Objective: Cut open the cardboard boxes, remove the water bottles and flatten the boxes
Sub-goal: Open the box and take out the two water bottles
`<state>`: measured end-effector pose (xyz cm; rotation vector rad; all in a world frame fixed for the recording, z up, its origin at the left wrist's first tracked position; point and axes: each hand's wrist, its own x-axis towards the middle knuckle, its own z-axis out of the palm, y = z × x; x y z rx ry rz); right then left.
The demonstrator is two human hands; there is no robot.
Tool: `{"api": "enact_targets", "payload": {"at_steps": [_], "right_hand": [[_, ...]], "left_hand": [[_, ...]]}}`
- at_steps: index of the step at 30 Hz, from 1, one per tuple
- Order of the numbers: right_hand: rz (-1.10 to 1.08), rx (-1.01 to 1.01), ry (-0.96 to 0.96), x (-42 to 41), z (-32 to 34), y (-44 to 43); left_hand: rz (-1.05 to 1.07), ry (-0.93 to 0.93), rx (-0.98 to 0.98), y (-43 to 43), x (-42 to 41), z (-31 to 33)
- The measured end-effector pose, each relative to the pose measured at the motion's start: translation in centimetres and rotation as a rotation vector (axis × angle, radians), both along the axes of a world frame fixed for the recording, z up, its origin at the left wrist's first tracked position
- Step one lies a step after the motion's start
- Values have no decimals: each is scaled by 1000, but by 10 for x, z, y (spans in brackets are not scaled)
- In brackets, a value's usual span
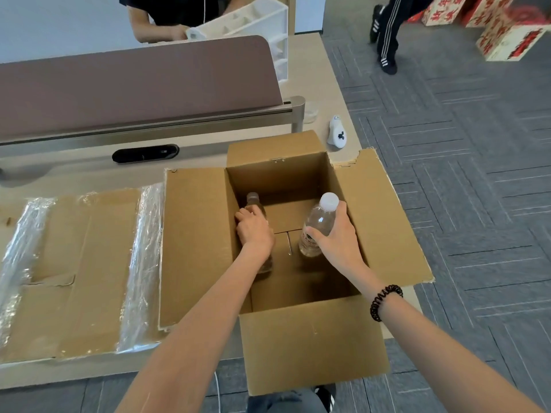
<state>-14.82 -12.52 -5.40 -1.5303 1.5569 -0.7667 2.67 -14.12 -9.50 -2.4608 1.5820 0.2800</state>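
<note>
The left hand (253,231) reaches down inside the open cardboard box (313,338), its fingers curled round a bottle (252,198) that stands against the box's left wall. The right hand (335,238) grips a second bottle (319,220), clear with a white cap, round its middle and holds it tilted near the right wall, its cap level with the box's rim. A black coiled band (385,301) circles the right wrist. Apart from the two bottles, the bottom of the box shows bare.

The box stands at the right end of the tabletop (74,177), all four flaps spread. A flattened box (89,263) with shiny strips of tape lies to its left, along the near edge. A small white tool (337,131) rests by the right edge, beyond the box. A brown divider (134,84) runs along the far side; behind it a person holds a white plastic rack (247,22).

The box's right flap juts past the tabletop's right edge, and its near flap hangs over the near edge. Grey carpet (462,174) lies open to the right, with red-printed boxes (507,40) and a walking person's legs (387,34) far off.
</note>
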Motion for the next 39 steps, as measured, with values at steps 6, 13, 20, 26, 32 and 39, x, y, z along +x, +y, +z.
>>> {"api": "enact_targets", "payload": {"at_steps": [6, 13, 20, 26, 32, 39], "right_hand": [[4, 33, -55, 0, 4, -2], [10, 63, -58, -1, 13, -2], [16, 0, -123, 6, 43, -19], [60, -164, -117, 21, 85, -42], [16, -269, -100, 38, 115, -67], [-20, -346, -131, 59, 138, -110]], "left_hand": [[172, 483, -122, 13, 2, -5], [172, 697, -236, 17, 9, 11], [96, 988, -409, 24, 21, 52], [58, 1111, -531, 12, 28, 102], [-9, 1114, -629, -17, 39, 142], [-133, 1084, -696, -62, 46, 164]]}}
